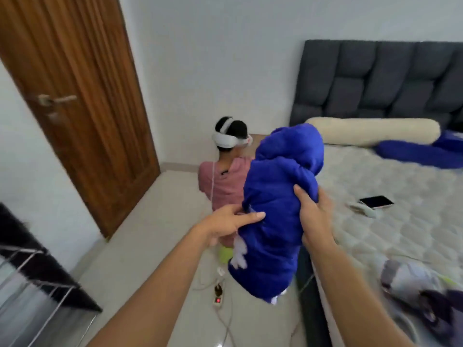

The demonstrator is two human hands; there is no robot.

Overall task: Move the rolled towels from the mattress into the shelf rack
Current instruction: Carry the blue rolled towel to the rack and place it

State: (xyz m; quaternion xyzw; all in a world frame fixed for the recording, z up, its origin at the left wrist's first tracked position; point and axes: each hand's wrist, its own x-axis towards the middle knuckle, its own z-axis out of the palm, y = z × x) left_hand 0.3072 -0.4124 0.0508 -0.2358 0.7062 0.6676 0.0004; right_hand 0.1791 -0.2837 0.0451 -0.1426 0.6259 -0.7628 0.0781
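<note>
A bulky blue rolled towel hangs in the air over the floor, just left of the mattress. My right hand grips its right side. My left hand holds its left edge, thumb on top. More blue cloth lies at the far right of the mattress, beside a cream bolster. A grey and white rolled towel rests near the mattress's front right edge. The shelf rack, with metal bars and dark shelves, stands at the lower left.
A person in a pink shirt with a white headset sits on the floor behind the towel. A power strip with cables lies on the tiles. A phone lies on the mattress. A wooden door stands at left.
</note>
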